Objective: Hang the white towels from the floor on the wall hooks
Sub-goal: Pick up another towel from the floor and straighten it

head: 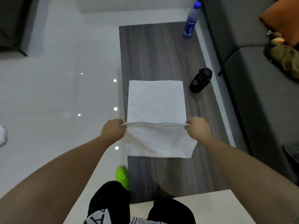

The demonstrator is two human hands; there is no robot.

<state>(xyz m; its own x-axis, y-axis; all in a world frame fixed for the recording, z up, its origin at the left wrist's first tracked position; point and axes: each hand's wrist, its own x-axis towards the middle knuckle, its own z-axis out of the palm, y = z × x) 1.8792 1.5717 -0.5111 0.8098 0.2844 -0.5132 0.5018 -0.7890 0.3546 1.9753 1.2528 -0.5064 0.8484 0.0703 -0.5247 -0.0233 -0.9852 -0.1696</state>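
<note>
Fingers of the left hand [114,130] and right hand [198,129] pinch the two upper corners of a white towel [157,139], stretching its edge taut between them. It hangs over a second white towel [156,101] lying flat on the dark wood-grain floor strip [155,52].

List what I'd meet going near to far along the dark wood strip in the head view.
Green shoe → held white towel → black bottle → blue-capped water bottle.
</note>
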